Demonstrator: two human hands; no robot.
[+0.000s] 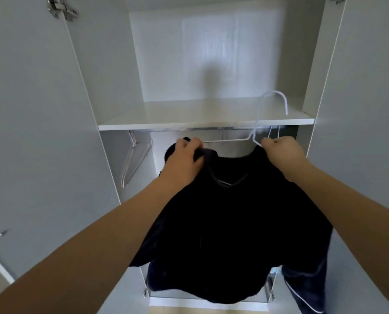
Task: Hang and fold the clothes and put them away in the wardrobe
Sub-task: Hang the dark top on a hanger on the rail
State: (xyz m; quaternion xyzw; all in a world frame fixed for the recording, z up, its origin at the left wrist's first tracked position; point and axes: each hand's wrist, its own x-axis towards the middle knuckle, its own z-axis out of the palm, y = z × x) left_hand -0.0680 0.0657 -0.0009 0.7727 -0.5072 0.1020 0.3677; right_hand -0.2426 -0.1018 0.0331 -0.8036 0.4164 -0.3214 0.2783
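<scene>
Both hands clamped on black top, white hanger half hidden inside.

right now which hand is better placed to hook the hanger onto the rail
Right. The right hand pinches the white hanger at the base of its hook, just below the rail; the left hand grips the black shirt's shoulder.

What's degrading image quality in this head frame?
Head view: soft overall; motion blur on the white hanger hook; black top crushed to featureless dark; round shadow on the wardrobe back panel; wide-angle bends the doors; left hand, right hand reasonably sharp.
</scene>
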